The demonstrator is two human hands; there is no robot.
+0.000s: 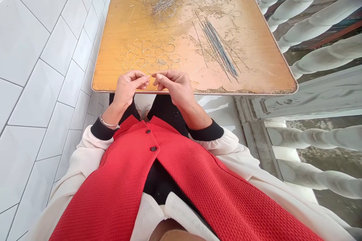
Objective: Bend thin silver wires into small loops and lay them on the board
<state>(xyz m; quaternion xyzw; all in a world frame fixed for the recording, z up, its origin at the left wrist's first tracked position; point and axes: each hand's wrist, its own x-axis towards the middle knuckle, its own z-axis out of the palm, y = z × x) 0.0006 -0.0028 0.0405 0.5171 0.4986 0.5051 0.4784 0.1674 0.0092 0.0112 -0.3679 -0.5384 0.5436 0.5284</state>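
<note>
My left hand (128, 86) and my right hand (172, 84) meet at the near edge of a worn wooden board (254, 71). Both hands have their fingers pinched together, fingertips almost touching, on a thin piece of wire (151, 78) that is barely visible between them. Just beyond my fingers lies a patch of linked wire rings (149, 54) flat on the board. A bundle of straight wires (217, 43) lies to the right of the rings. A tangled heap of wire pieces (165, 2) sits at the far side of the board.
White tiled floor (36, 64) runs along the left. A white balustrade (313, 34) stands close on the right. My red vest (158, 180) and cream sleeves fill the lower view, with my legs under the board.
</note>
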